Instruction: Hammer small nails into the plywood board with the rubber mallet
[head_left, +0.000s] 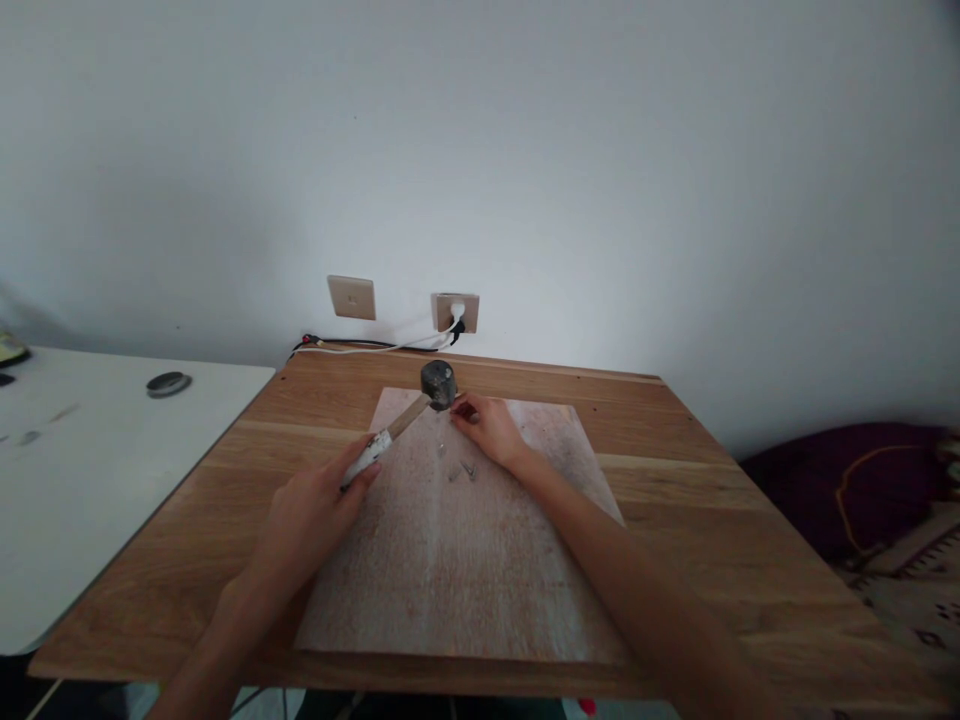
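My left hand [322,500] is closed around the white-wrapped end of a mallet's wooden handle. The black head of the mallet [438,384] is over the far part of a pale, worn wooden board [450,570]. Just right of the head, my right hand [487,425] is closed in a pinch low over the board. Whatever lies between its fingertips is too small and hidden to make out. A few small metal nails [468,468] lie on the board, nearer to me than the mallet head and left of my right wrist.
The board rests on a brown wooden table [690,520] against a white wall. Cables [375,346] run along its back edge to a wall socket [455,312]. On the left, a white table [112,470] carries a dark round lid-like item [168,384]. Purple cloth [847,480] is at the right.
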